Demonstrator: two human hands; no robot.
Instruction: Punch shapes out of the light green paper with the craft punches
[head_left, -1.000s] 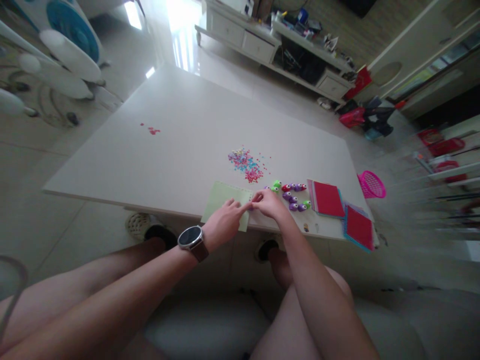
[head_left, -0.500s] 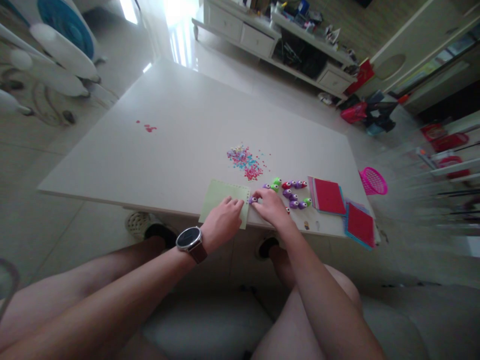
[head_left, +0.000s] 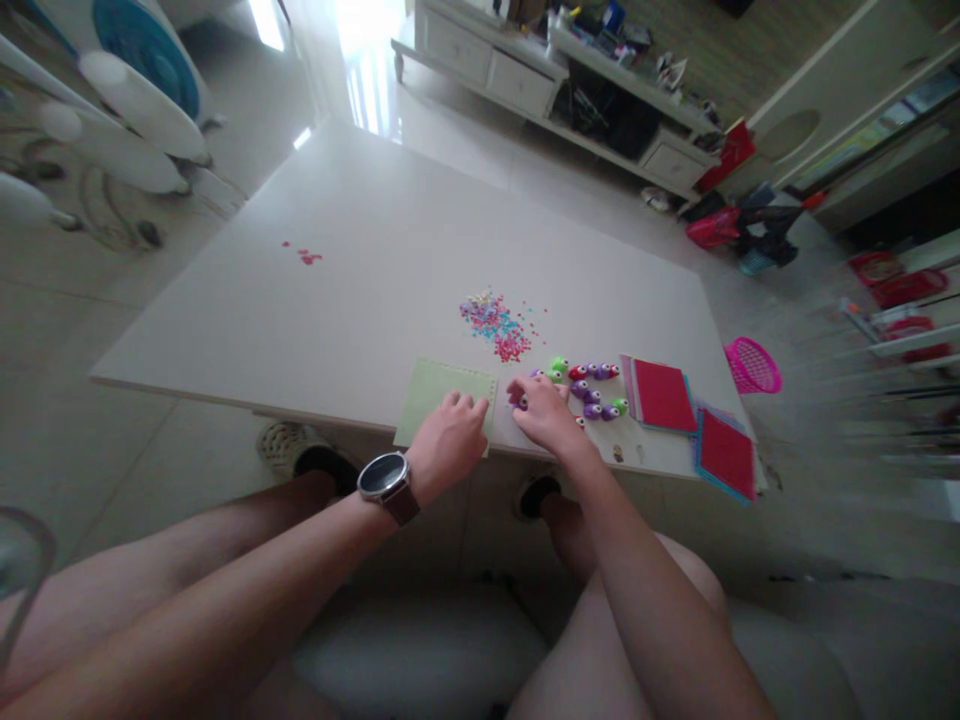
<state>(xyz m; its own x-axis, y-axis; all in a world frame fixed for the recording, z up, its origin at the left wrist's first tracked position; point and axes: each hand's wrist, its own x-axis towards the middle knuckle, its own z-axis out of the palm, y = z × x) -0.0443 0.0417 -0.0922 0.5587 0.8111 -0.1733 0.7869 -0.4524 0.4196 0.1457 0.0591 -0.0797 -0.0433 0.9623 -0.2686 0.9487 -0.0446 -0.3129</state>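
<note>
A pale green sheet of paper lies at the table's front edge, with small cut-outs along its far and right edges. My left hand rests on its right part, fingers bent and holding it. Just right of the sheet, my right hand is closed around a small purple craft punch, mostly hidden by the fingers. A narrow gap separates punch and paper. Beyond that hand stand several more punches in purple, green and red. A pile of tiny coloured paper cut-outs lies behind the sheet.
Stacks of red and coloured paper squares lie at the table's right end. Some red cut-outs are scattered on the left of the white table. A pink basket stands on the floor past the right edge.
The green paper has slid left with my left hand, away from the purple punch. My right hand keeps its hold near the same spot. The whole view has shifted slightly.
</note>
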